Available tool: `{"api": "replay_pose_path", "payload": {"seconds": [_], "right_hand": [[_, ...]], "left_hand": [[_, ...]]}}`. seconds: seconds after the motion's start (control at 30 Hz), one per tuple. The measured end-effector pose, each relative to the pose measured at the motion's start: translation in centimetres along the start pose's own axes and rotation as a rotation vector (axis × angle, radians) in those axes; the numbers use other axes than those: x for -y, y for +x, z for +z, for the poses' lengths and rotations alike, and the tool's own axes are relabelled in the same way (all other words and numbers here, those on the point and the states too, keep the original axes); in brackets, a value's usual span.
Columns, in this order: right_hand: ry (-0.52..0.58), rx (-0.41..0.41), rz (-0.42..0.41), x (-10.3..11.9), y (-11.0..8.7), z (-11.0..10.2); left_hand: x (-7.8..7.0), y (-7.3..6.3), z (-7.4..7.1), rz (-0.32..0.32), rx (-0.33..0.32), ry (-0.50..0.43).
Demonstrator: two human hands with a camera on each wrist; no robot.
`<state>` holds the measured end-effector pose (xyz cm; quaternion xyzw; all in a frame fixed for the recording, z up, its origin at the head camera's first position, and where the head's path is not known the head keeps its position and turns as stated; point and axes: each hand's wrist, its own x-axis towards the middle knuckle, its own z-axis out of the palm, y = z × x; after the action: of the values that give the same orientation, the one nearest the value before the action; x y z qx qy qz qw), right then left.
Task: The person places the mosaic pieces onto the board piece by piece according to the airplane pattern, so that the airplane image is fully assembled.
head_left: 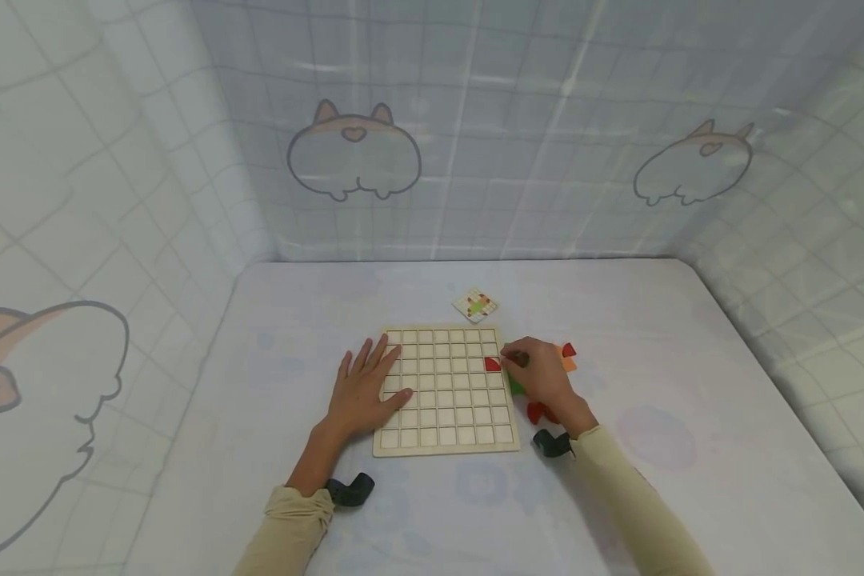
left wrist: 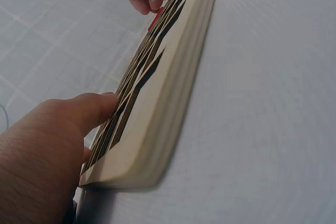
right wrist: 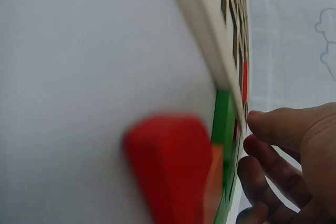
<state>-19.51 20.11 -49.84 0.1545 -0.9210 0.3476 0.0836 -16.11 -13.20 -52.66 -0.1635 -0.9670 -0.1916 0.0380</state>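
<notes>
A square wooden grid board (head_left: 450, 450) lies on the table, with one red quarter-round piece (head_left: 493, 365) in a cell near its right edge. My left hand (head_left: 363, 398) rests on the board's left side with fingers spread; in the left wrist view its thumb (left wrist: 94, 109) lies on the grid. My right hand (head_left: 540, 372) hovers at the right edge beside the red piece. In the right wrist view its thumb and bent fingers stand a little apart, with nothing visible between them. Green pieces (head_left: 516, 387) lie partly hidden beneath this hand.
Loose red pieces (head_left: 535, 412) sit by the right wrist, and an orange piece (head_left: 570, 364) with another red piece (head_left: 569, 350) lies beyond that hand. A small pattern card (head_left: 475, 305) lies behind the board. Curtains with a grid print surround the table.
</notes>
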Motion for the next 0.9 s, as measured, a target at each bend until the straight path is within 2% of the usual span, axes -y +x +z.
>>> {"api": "replay_pose_path", "payload": {"seconds": [0.1, 0.27, 0.4, 0.63, 0.77, 0.9], "right_hand": [[-0.048, -0.014, 0.034, -0.4, -0.1, -0.5], [-0.168, -0.023, 0.182, -1.0, -0.6, -1.8], [-0.239, -0.036, 0.257, -1.8, -1.2, -3.3], [-0.254, -0.057, 0.291, -3.6, -2.7, -5.4], [-0.241, -0.023, 0.315, -3.9, -3.0, -5.9], [-0.244, 0.020, 0.290, -3.9, -2.9, -6.2]], "left_hand": [[-0.1, 0.0, -0.1, 0.003, -0.005, -0.001], [-0.2, -0.1, -0.2, 0.007, -0.004, -0.008], [-0.2, -0.1, -0.3, 0.006, -0.003, -0.014], [-0.5, -0.1, -0.5, 0.012, -0.012, -0.018], [-0.6, -0.1, -0.6, 0.011, -0.016, -0.019], [-0.6, 0.0, -0.5, 0.000, 0.001, -0.011]]}}
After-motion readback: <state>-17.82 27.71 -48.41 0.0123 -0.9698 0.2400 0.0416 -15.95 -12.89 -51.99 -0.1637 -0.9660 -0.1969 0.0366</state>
